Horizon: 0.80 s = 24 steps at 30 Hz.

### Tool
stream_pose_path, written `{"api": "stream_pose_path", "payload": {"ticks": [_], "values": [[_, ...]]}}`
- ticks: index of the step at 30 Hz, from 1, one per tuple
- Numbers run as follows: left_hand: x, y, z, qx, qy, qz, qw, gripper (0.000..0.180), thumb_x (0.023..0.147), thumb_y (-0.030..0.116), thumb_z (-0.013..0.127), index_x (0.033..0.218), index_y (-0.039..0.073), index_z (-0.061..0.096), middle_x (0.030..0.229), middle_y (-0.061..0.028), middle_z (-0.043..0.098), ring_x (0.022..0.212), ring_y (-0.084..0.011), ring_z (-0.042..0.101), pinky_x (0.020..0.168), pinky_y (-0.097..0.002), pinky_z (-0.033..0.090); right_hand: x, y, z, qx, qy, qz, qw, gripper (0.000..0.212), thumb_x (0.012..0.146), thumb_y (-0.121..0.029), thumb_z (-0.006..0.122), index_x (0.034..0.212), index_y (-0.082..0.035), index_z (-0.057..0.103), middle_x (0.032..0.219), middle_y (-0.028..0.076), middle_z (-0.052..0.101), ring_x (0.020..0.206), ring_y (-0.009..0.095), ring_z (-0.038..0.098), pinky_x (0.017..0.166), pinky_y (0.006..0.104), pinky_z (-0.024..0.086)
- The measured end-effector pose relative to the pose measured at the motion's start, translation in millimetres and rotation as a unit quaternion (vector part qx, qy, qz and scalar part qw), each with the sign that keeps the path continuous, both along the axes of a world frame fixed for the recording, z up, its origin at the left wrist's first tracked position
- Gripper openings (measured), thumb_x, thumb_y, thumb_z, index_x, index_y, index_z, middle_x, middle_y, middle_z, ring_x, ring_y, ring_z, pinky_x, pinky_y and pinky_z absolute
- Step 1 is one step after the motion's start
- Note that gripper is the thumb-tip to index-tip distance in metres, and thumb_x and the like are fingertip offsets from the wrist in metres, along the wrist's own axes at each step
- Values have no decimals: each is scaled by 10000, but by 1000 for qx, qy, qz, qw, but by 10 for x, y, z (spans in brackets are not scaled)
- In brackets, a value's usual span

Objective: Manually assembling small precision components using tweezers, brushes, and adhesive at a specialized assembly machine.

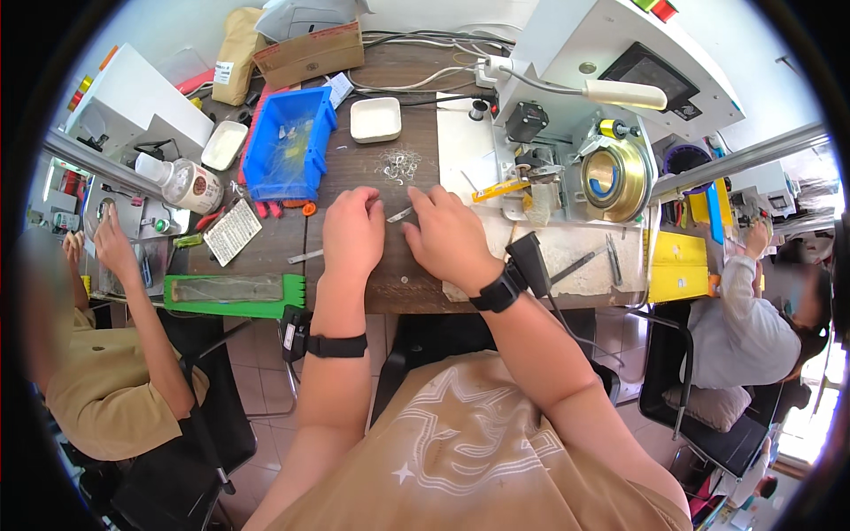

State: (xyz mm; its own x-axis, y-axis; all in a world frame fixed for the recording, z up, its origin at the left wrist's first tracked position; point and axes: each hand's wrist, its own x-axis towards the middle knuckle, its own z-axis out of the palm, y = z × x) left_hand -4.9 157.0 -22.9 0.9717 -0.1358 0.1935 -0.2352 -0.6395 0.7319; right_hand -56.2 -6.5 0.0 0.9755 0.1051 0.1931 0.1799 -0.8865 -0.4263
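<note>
My left hand rests on the brown table with its fingers curled and close together; what they hold, if anything, is hidden. A thin metal strip pokes out beside its wrist, and a narrow silvery piece lies between my two hands. Whether these are one tool I cannot tell. To the right, my right hand is palm down, its thumb and index finger apart near the silvery piece. Just beyond my fingertips lies a loose pile of small silvery hook-like parts.
A white dish and a blue bin stand behind. At right are a white machine with a brass-coloured spool and tweezers. A green tray lies left. People sit on both sides.
</note>
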Motion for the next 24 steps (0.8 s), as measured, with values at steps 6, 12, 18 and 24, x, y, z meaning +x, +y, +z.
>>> {"api": "stream_pose_path", "payload": {"ticks": [6, 12, 18, 24], "values": [[214, -37, -66, 36, 8, 24, 999, 151, 899, 91, 645, 1012, 18, 712, 978, -176, 699, 938, -383, 666, 835, -471, 530, 213, 162, -91, -26, 12, 10, 1000, 465, 889, -250, 679, 1301, -43, 616, 1044, 145, 612, 978, 321, 648, 790, 434, 542], [274, -113, -63, 58, 1, 22, 998, 133, 900, 113, 651, 984, 42, 725, 995, -156, 696, 946, -376, 664, 829, -470, 534, 250, 189, -126, -48, 0, 1, 999, 438, 876, -245, 682, 1275, -66, 646, 1039, 128, 609, 940, 299, 658, 737, 423, 551], [316, -153, -54, 75, 11, 29, 997, 116, 902, 131, 655, 971, 73, 729, 1002, -130, 691, 943, -366, 666, 807, -467, 537, 259, 174, -164, -57, -30, 9, 998, 422, 861, -238, 690, 1248, -72, 659, 1001, 112, 594, 888, 290, 654, 692, 416, 546], [283, -165, -8, 86, 18, 22, 996, 95, 911, 144, 658, 959, 95, 722, 979, -120, 678, 932, -366, 662, 786, -472, 532, 256, 153, -160, -34, -31, 10, 999, 385, 857, -229, 694, 1210, -76, 668, 1000, 115, 590, 893, 298, 648, 688, 422, 540]]}}
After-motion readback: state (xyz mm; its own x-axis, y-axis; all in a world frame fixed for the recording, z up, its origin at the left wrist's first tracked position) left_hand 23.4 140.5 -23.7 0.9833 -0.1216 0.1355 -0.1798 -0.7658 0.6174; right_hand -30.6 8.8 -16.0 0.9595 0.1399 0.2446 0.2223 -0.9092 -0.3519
